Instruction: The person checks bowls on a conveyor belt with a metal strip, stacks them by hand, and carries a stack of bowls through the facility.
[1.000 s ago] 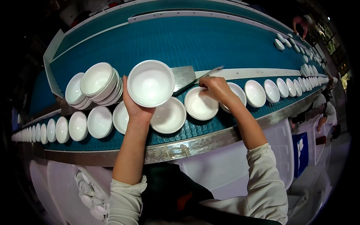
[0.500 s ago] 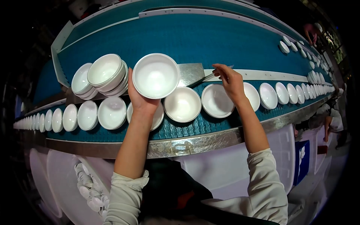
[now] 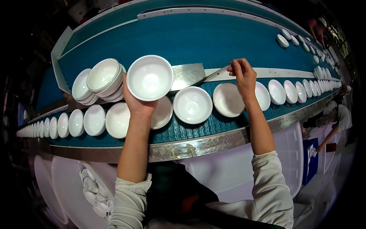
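Cupping one bowl [image 3: 150, 78] beside two stacks [image 3: 103, 74] is the left hand [image 3: 140, 107], right fingers [image 3: 236, 68] pinched near one rod [image 3: 215, 74].

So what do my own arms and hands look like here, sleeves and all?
Your left hand and right hand look ungloved. The left sleeve and right sleeve are pale off-white, loose, creased and pushed well up, without visible markings.
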Action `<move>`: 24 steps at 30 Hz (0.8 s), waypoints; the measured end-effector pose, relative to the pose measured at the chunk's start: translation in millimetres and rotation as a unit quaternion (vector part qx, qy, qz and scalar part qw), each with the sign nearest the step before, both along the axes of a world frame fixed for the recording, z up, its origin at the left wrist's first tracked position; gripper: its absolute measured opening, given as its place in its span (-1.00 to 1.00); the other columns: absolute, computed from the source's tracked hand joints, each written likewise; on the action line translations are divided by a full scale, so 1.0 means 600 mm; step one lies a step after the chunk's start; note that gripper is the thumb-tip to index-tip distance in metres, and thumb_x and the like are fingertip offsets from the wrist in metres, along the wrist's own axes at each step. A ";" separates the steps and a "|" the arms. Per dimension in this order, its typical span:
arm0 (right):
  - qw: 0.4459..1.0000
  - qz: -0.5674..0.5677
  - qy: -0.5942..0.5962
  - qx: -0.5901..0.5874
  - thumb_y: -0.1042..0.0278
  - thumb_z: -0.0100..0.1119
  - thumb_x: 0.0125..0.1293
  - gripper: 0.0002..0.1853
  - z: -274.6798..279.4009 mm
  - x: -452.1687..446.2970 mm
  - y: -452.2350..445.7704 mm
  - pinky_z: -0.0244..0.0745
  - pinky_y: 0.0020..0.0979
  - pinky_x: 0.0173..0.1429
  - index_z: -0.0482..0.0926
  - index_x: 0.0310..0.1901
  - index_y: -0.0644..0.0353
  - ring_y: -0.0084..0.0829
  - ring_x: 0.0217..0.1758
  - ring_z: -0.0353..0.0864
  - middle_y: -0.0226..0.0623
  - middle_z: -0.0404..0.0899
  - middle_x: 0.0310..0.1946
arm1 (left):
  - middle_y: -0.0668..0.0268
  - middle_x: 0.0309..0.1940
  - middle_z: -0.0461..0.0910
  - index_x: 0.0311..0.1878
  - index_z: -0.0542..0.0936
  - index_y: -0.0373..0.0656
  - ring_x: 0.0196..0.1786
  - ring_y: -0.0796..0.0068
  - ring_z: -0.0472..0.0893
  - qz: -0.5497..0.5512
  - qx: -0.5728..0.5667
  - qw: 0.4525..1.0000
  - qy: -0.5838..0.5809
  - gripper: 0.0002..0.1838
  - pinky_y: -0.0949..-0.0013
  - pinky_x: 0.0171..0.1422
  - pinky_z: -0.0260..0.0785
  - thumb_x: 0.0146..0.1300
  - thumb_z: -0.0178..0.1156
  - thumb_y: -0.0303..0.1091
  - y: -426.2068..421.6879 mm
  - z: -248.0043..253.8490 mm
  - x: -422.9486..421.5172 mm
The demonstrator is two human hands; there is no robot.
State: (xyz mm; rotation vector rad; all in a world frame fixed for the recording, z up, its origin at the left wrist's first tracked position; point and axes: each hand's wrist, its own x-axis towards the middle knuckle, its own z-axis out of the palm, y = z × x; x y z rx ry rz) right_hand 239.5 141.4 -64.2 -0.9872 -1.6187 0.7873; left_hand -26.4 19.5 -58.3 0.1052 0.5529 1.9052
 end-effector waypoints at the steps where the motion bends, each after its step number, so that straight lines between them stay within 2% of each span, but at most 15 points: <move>1: 0.999 0.003 0.029 0.019 0.35 0.09 0.41 -0.83 -0.002 -0.004 -0.001 0.55 -0.55 -0.27 0.56 -0.20 0.29 -0.61 -0.39 0.61 -0.30 0.64 -0.42 | 0.27 0.12 0.50 0.16 0.47 -0.05 0.19 0.26 0.49 0.000 0.000 1.000 0.000 -0.45 0.14 0.28 0.38 0.40 -0.19 0.16 0.000 -0.001 0.000; 2: 0.999 0.002 0.027 0.019 0.35 0.09 0.41 -0.83 -0.004 -0.008 -0.002 0.55 -0.55 -0.27 0.56 -0.20 0.29 -0.61 -0.39 0.61 -0.30 0.64 -0.42 | 0.27 0.12 0.50 0.16 0.47 -0.05 0.19 0.26 0.49 -0.001 0.002 1.000 -0.002 -0.45 0.14 0.28 0.38 0.40 -0.18 0.16 0.001 -0.007 -0.002; 4: 0.999 -0.015 0.014 0.045 0.33 0.09 0.41 -0.81 -0.003 -0.012 -0.006 0.52 -0.57 -0.23 0.56 -0.08 0.25 -0.61 -0.29 0.60 -0.33 0.65 -0.30 | 0.27 0.11 0.50 0.16 0.47 -0.06 0.19 0.26 0.48 -0.003 0.005 1.000 -0.004 -0.45 0.14 0.28 0.38 0.40 -0.18 0.16 0.002 -0.010 -0.001; 8: 0.997 -0.039 -0.011 0.067 0.39 0.12 0.38 -0.84 -0.005 -0.010 -0.005 0.55 -0.55 -0.24 0.59 -0.09 0.23 -0.58 -0.33 0.64 -0.32 0.69 -0.30 | 0.27 0.11 0.51 0.15 0.48 -0.05 0.19 0.26 0.49 -0.009 0.011 1.000 0.000 -0.46 0.14 0.28 0.38 0.39 -0.17 0.16 0.001 -0.012 0.002; 14: 1.000 -0.016 0.005 -0.013 0.32 0.15 0.37 -0.80 -0.004 -0.006 -0.008 0.47 -0.61 -0.37 0.56 -0.34 0.28 -0.68 -0.49 0.54 -0.36 0.59 -0.56 | 0.30 0.08 0.52 0.12 0.50 -0.04 0.17 0.30 0.50 -0.004 -0.010 1.000 -0.008 -0.47 0.17 0.26 0.40 0.38 -0.13 0.16 -0.001 -0.012 0.004; 17: 1.000 -0.005 -0.017 0.006 0.38 0.11 0.38 -0.85 -0.019 -0.002 -0.003 0.52 -0.56 -0.29 0.58 -0.24 0.29 -0.59 -0.41 0.62 -0.30 0.64 -0.49 | 0.29 0.09 0.52 0.12 0.50 -0.05 0.16 0.29 0.51 0.002 -0.025 1.000 -0.001 -0.47 0.17 0.25 0.41 0.37 -0.12 0.16 0.003 -0.023 0.005; 20: 0.999 0.005 -0.036 0.040 0.47 0.09 0.34 -0.81 -0.025 0.006 0.004 0.57 -0.44 -0.18 0.57 -0.04 0.23 -0.41 -0.21 0.69 -0.19 0.67 -0.25 | 0.27 0.12 0.51 0.14 0.48 -0.06 0.17 0.26 0.51 -0.010 -0.011 1.000 0.004 -0.46 0.14 0.26 0.40 0.38 -0.12 0.16 0.005 -0.021 0.017; 21: 0.995 0.002 -0.067 0.073 0.44 0.12 0.33 -0.81 -0.021 0.008 0.004 0.58 -0.43 -0.17 0.58 -0.05 0.23 -0.41 -0.19 0.69 -0.16 0.66 -0.20 | 0.26 0.13 0.50 0.15 0.47 -0.06 0.17 0.25 0.50 -0.006 -0.014 1.000 0.012 -0.47 0.13 0.27 0.40 0.38 -0.11 0.15 0.007 -0.022 0.020; 24: 0.993 0.008 -0.067 0.095 0.39 0.15 0.33 -0.84 -0.019 0.024 0.012 0.56 -0.45 -0.23 0.59 -0.12 0.25 -0.44 -0.28 0.70 -0.19 0.67 -0.30 | 0.27 0.12 0.51 0.13 0.49 -0.07 0.17 0.26 0.50 0.015 -0.027 0.999 0.021 -0.49 0.12 0.29 0.37 0.39 -0.11 0.13 0.023 -0.020 0.035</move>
